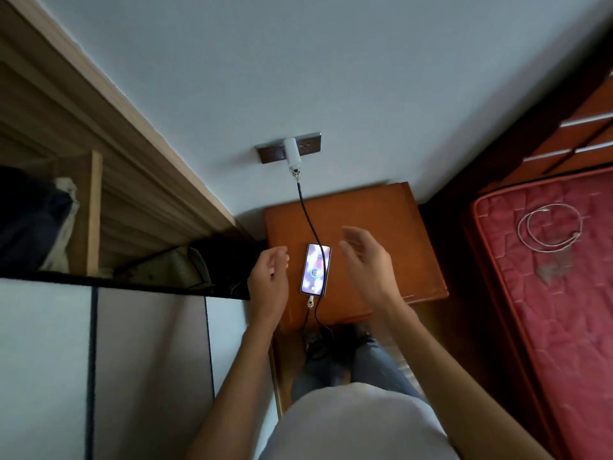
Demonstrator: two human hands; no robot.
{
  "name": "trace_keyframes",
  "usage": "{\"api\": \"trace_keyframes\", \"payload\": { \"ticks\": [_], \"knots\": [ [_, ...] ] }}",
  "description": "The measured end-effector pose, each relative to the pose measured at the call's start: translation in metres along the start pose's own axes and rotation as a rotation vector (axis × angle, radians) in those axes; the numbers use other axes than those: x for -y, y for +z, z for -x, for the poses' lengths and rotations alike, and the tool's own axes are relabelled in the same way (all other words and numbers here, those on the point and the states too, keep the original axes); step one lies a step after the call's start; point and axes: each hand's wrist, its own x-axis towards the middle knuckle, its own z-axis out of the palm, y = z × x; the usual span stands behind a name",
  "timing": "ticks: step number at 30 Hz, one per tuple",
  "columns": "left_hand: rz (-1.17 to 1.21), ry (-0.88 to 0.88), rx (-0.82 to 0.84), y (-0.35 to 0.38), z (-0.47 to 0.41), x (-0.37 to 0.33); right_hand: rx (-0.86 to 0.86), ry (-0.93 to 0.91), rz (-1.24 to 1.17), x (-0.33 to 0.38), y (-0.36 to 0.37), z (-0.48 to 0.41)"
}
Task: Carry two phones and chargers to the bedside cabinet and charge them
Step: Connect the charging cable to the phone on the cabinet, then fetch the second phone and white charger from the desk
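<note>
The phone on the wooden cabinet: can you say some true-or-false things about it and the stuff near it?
1. The phone lies on the bedside cabinet with its screen lit. True.
2. The left hand grips the phone. False: it holds nothing and is beside the phone.
3. A black cable runs from the white charger in the wall socket to the phone. True.
4. The white cable lies on the cabinet. False: it lies coiled on the red mattress.
5. The right hand holds a second phone. False: it is empty.
</note>
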Motion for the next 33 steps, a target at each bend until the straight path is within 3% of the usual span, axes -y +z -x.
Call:
{"api": "trace_keyframes", "payload": {
  "ticks": [11, 20, 33],
  "knots": [
    [0.103, 0.262, -0.111, -0.034, 0.075, -0.111, 0.163, -0.359, 0.03, 0.101, -0.064, 0.044],
    [0.112, 0.425, -0.425, -0.025, 0.191, -0.153, 0.311, -0.661, -0.03, 0.136, -0.137, 0.102],
    [0.172, 0.399, -0.944, -0.027, 0.414, -0.175, 0.678, -1.005, -0.053, 0.142, -0.188, 0.241]
  ]
}}
